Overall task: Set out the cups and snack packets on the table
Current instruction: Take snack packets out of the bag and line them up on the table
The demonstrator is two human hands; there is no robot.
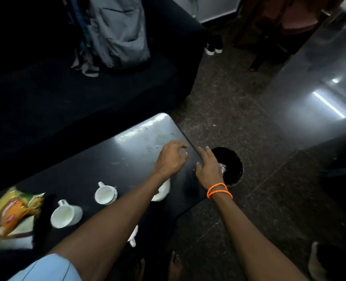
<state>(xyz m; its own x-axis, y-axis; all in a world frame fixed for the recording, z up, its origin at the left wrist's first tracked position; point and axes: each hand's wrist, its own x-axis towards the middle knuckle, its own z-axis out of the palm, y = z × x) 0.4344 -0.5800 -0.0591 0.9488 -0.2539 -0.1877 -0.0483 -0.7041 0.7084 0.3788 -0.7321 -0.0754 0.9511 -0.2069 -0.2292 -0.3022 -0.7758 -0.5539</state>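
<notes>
Two hands are working at the table's [143,126] right edge: the left hand [171,159] is hovering with fingers loosely curled, gripping nothing; the right hand [208,169] is lying relaxed along the rim above a dark bin [234,169]. White cups [66,213] are sitting under the left forearm, a snack packet [15,209] far left. A careless elbow sweep could be tipping those cups.
</notes>
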